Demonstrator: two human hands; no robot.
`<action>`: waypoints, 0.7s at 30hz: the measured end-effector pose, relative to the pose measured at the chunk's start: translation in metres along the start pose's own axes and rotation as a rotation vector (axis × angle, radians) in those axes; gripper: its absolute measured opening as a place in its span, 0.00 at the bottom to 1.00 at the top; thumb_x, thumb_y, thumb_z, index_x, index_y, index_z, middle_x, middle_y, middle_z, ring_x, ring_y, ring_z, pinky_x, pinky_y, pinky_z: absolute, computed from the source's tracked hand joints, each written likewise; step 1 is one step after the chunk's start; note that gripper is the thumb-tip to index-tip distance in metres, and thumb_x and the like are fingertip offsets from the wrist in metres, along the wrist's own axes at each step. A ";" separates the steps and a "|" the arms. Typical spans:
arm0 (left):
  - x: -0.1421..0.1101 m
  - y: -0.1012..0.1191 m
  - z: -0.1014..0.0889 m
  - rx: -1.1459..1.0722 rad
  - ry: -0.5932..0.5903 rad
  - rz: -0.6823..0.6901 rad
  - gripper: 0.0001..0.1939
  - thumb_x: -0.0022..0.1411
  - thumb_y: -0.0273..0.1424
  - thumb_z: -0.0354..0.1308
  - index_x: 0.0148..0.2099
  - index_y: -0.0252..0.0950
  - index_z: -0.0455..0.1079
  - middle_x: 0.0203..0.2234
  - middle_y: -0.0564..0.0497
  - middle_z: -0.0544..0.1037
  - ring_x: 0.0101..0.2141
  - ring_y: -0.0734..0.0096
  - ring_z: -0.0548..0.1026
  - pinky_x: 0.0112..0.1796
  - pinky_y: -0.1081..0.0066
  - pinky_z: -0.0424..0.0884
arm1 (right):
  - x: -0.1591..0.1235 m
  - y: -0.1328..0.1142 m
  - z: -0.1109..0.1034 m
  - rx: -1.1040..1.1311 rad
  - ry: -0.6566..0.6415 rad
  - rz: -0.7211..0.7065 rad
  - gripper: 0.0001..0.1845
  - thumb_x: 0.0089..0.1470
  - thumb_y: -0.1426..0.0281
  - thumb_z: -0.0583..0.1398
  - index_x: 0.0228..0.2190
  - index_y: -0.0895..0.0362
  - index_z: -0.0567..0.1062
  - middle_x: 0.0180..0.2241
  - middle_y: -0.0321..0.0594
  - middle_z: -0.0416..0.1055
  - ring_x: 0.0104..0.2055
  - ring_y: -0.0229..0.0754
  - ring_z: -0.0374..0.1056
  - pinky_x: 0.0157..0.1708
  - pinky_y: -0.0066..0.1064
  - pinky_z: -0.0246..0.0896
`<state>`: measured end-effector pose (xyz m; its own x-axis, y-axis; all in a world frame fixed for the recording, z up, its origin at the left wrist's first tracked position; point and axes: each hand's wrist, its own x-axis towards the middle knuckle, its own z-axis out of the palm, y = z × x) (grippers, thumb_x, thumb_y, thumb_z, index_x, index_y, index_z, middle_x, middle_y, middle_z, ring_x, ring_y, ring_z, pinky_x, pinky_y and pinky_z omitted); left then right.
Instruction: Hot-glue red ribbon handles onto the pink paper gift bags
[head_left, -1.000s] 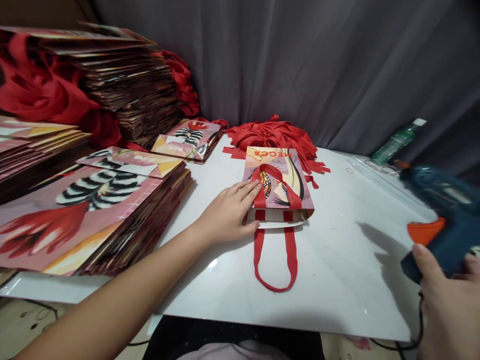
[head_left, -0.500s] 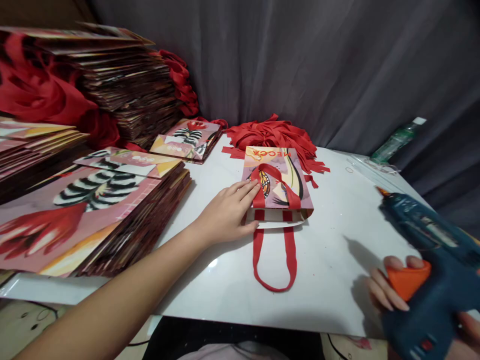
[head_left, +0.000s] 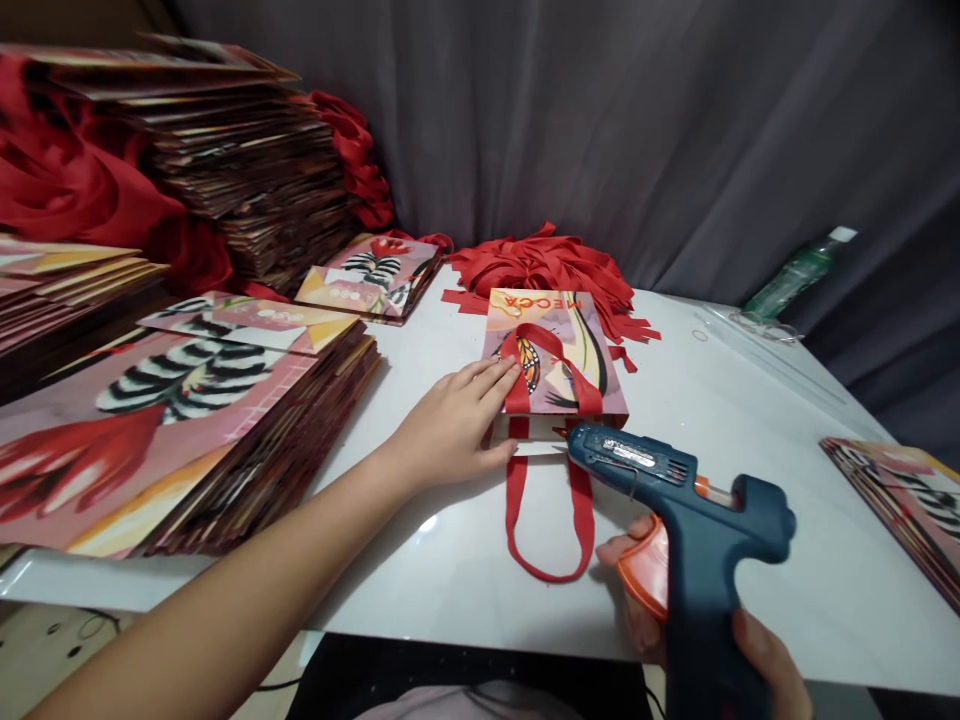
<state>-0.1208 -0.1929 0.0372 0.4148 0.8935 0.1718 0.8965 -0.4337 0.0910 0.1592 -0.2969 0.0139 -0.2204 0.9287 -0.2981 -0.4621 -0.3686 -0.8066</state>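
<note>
A printed paper bag [head_left: 551, 310] lies flat on the white table, its mouth toward me and held slightly apart. One red ribbon handle [head_left: 551, 577] extends from the mouth toward me; another loops over the bag's printed face. My left hand [head_left: 465, 425] rests with outstretched fingers on the bag's left side, over part of the upper handle, thumb near the mouth. My right hand [head_left: 641, 620] is wrapped around a dark blue glue gun [head_left: 712, 560] with an orange trigger. The gun's nozzle points left at the bag's mouth, close to the right-hand ribbon; whether it touches is unclear.
Tall stacks of folded printed bags [head_left: 202, 400] fill the left, with bundled red ribbon [head_left: 97, 170] behind. A pile of cut red ribbons [head_left: 547, 265] lies beyond the bag. A green bottle [head_left: 791, 280] lies at the back right; more bags [head_left: 900, 500] sit at the right edge.
My right hand has swung the glue gun left from the table's right side to the bag's mouth, uncovering the bags at right. My left hand has stayed in place.
</note>
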 end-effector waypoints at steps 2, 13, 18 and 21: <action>0.000 0.000 0.001 -0.004 -0.002 -0.004 0.42 0.59 0.42 0.54 0.70 0.28 0.50 0.66 0.39 0.57 0.65 0.49 0.56 0.60 0.55 0.58 | 0.001 0.003 0.009 0.064 -0.009 0.037 0.37 0.40 0.46 0.66 0.48 0.55 0.72 0.29 0.46 0.75 0.28 0.49 0.70 0.27 0.37 0.66; -0.001 -0.002 0.002 -0.041 0.004 0.005 0.42 0.59 0.42 0.54 0.70 0.27 0.49 0.67 0.39 0.56 0.64 0.48 0.55 0.61 0.53 0.58 | 0.029 0.012 0.048 0.385 -0.152 0.159 0.21 0.49 0.55 0.65 0.40 0.57 0.79 0.42 0.49 0.77 0.30 0.39 0.69 0.31 0.30 0.68; 0.000 -0.003 0.003 -0.075 0.011 0.010 0.42 0.59 0.42 0.55 0.70 0.29 0.48 0.67 0.40 0.56 0.65 0.49 0.55 0.61 0.54 0.57 | 0.037 0.019 0.063 0.441 -0.139 0.184 0.19 0.48 0.57 0.66 0.37 0.58 0.80 0.38 0.48 0.79 0.31 0.39 0.71 0.33 0.29 0.69; 0.000 -0.003 0.003 -0.082 0.003 0.014 0.43 0.59 0.42 0.55 0.70 0.28 0.48 0.67 0.39 0.56 0.65 0.49 0.54 0.62 0.54 0.57 | 0.043 0.018 0.069 0.455 -0.133 0.197 0.19 0.48 0.57 0.66 0.34 0.59 0.80 0.34 0.47 0.79 0.29 0.39 0.71 0.32 0.29 0.69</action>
<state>-0.1233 -0.1917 0.0342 0.4268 0.8869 0.1766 0.8747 -0.4545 0.1685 0.0823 -0.2666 0.0212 -0.4345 0.8379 -0.3303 -0.7214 -0.5434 -0.4294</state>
